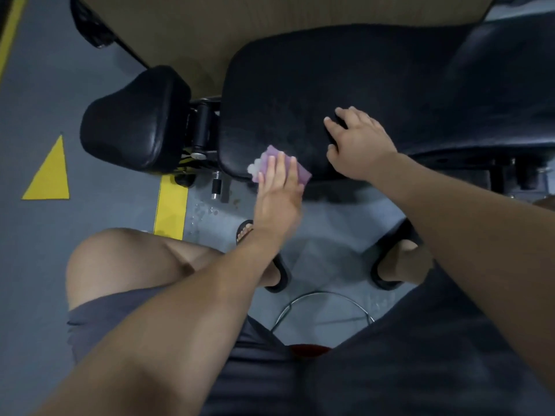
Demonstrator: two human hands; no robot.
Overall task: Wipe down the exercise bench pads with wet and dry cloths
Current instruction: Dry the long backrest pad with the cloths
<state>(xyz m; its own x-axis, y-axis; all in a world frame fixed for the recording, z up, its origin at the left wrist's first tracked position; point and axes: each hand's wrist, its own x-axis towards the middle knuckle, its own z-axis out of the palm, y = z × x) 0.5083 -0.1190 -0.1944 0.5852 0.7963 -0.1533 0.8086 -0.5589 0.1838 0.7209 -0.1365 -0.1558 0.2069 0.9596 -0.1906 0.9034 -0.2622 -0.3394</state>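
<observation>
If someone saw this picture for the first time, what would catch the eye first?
The eye goes first to the purple cloth at the near left corner of the big black seat pad, pressed flat under the left hand. Just to its right, the right hand rests with spread fingers on the same pad. On the grey floor at far left, a yellow triangle stands out.

Large bench pad (315, 85): black leather-like upholstery, smooth, dull sheen with faint smears.
Small end pad (132, 121): black leather-like covering, glossier, finely creased.
Cloth (300, 173): purple fabric, soft, matt; white foamy patch at one corner.
Adjustment pin (216, 190): black grip, bright metal end.
Foot ring (324, 295): shiny chromed metal tube.
Floor (45, 100): grey, matt, with yellow painted markings.
Shorts (99, 319): grey cloth, matt.
</observation>
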